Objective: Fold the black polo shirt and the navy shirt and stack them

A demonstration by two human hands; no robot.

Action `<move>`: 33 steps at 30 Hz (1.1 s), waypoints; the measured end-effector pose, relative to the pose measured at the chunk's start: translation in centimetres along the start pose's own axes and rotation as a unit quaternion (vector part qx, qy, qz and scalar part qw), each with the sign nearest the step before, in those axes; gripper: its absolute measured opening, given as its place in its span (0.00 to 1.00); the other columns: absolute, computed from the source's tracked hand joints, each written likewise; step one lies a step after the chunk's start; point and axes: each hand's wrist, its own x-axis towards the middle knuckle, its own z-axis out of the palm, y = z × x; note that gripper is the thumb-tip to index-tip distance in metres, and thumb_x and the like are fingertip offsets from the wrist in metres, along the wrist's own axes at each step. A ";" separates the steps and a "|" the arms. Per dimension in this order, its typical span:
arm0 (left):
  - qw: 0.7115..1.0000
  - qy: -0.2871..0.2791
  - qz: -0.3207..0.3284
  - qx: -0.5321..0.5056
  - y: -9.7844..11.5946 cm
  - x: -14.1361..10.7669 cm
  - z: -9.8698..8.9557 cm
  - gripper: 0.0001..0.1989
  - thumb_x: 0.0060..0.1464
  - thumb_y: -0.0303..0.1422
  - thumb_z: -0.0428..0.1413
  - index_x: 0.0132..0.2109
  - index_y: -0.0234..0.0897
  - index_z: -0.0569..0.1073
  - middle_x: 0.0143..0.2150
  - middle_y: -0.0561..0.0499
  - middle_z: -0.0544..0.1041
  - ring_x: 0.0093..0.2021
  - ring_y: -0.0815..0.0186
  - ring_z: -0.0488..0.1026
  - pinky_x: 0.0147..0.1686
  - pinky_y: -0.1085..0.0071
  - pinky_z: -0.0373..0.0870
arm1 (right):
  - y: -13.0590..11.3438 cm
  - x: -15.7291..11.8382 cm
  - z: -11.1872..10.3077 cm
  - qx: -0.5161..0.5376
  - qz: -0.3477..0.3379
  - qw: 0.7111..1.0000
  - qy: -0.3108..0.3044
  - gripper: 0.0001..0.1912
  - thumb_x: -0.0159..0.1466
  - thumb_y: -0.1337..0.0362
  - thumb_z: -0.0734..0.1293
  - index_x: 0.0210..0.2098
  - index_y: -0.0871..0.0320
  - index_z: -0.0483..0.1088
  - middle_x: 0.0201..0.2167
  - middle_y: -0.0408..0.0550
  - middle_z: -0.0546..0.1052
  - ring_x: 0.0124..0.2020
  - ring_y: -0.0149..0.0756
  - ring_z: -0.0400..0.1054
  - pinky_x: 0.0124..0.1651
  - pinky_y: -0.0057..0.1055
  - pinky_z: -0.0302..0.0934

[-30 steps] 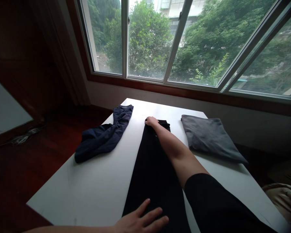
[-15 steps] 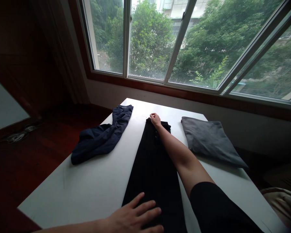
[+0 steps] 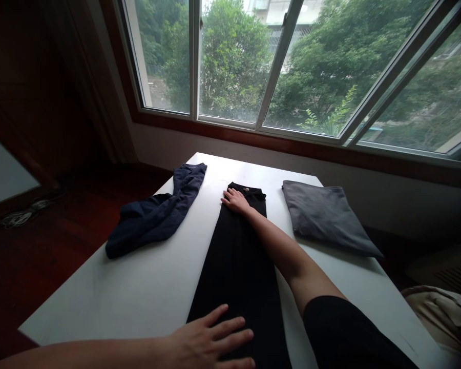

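Black trousers [image 3: 240, 256] lie lengthwise down the middle of the white table [image 3: 138, 302], waistband at the far end. Near that waistband my right hand [image 3: 237, 201] rests flat on the cloth, fingers stretched out toward its left edge. Closer to me, my left hand [image 3: 215, 338] lies spread on the lower part of the trousers, palm down. Neither hand grips anything. The near end of the trousers runs out of the picture.
Dark navy trousers [image 3: 157, 215] lie loosely bent on the table's left side. On the right sits a folded grey cloth [image 3: 326, 218]. A window [image 3: 230, 123] and its wall stand beyond the table. Beige fabric [image 3: 441, 318] shows at the lower right; cables [image 3: 26, 212] lie on the floor.
My right hand has let go of the waistband and come slightly nearer, now flat on the trousers. The waistband lies flatter. My left hand stays spread in place.
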 end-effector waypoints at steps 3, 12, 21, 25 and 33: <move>0.996 -0.037 -0.034 -0.078 -1.1 0.4 -1.2 0.33 0.72 0.44 0.49 0.77 0.42 0.53 0.78 0.42 0.51 0.77 0.50 0.51 0.73 0.47 0.53 | 1.1 1.3 -0.3 0.013 0.012 1.000 -0.005 0.36 0.76 0.42 0.52 0.75 0.54 0.53 0.77 0.52 0.51 0.77 0.47 0.41 0.76 0.45 0.37; 0.973 -0.054 -0.105 -0.200 -2.2 0.7 -3.1 0.40 0.70 0.53 0.48 0.78 0.39 0.47 0.79 0.39 0.44 0.78 0.49 0.43 0.74 0.45 0.44 | -0.5 -0.5 -2.1 0.032 -0.001 0.998 0.046 0.32 0.76 0.49 0.56 0.73 0.58 0.59 0.75 0.56 0.54 0.76 0.51 0.45 0.76 0.46 0.42; 1.000 -0.017 -0.014 -0.002 -0.2 1.0 0.6 0.33 0.72 0.43 0.50 0.76 0.35 0.54 0.77 0.39 0.55 0.75 0.50 0.56 0.71 0.50 0.56 | -2.9 -10.4 -0.7 0.061 -0.177 0.982 0.025 0.37 0.74 0.40 0.57 0.75 0.53 0.56 0.77 0.53 0.51 0.77 0.48 0.44 0.77 0.47 0.38; 0.993 0.049 0.048 0.100 0.7 1.8 2.0 0.25 0.74 0.37 0.46 0.74 0.42 0.61 0.75 0.45 0.60 0.72 0.56 0.62 0.69 0.55 0.61 | -0.5 -9.4 -1.2 0.036 -0.111 0.993 -0.010 0.39 0.74 0.38 0.53 0.77 0.50 0.49 0.77 0.51 0.47 0.78 0.47 0.39 0.78 0.49 0.32; 0.984 0.059 0.063 0.157 0.8 1.7 2.6 0.28 0.74 0.40 0.45 0.76 0.44 0.56 0.77 0.47 0.57 0.73 0.57 0.61 0.66 0.57 0.65 | 4.7 -6.4 -3.1 0.025 0.010 0.999 0.026 0.32 0.77 0.48 0.52 0.75 0.53 0.55 0.76 0.51 0.52 0.78 0.44 0.40 0.77 0.49 0.32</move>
